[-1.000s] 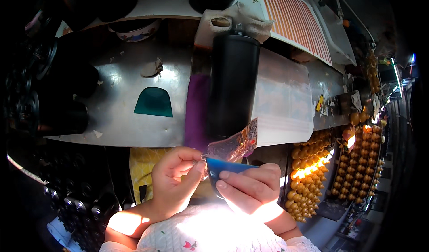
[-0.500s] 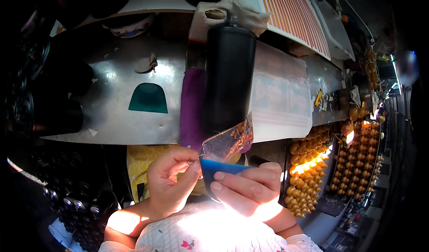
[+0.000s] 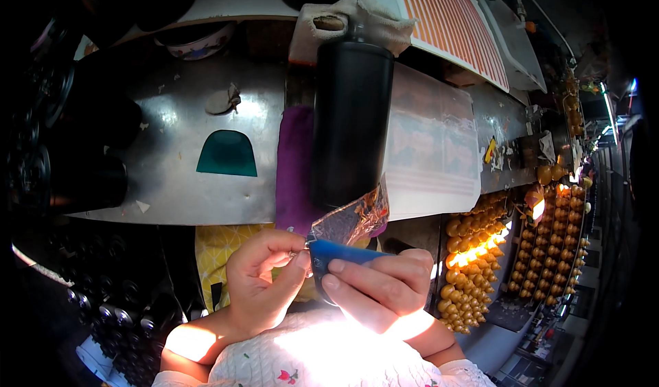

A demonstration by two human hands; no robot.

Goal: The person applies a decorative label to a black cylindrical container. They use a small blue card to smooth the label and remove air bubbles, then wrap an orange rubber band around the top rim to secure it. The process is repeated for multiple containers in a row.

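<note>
In front of my chest my right hand (image 3: pixel 384 284) is closed round a blue scraper (image 3: pixel 347 252), a flat piece like the green one on the bench. From behind its top edge a clear printed film (image 3: pixel 353 217) sticks up, with reddish, shiny patches. The thumb and forefinger of my left hand (image 3: pixel 264 270) pinch together at the film's left corner, beside the blue edge. Just beyond, a black cylinder (image 3: pixel 353 119) lies over a purple cloth (image 3: pixel 294 167), its near end close to the film. My right fingers partly hide the scraper.
A green scraper (image 3: pixel 227 153) and a small pale wad (image 3: pixel 221 101) lie on the metal bench (image 3: pixel 178 198). Right of the cylinder are whitish translucent sheets (image 3: pixel 432 146). A striped sheet (image 3: pixel 453 26) sits at the back. Racks of amber bulb-shaped pieces (image 3: pixel 473 263) stand at the right.
The blue scraper and film have tilted slightly, and the blue top edge has shifted a little. Both hands stay almost where they were.
</note>
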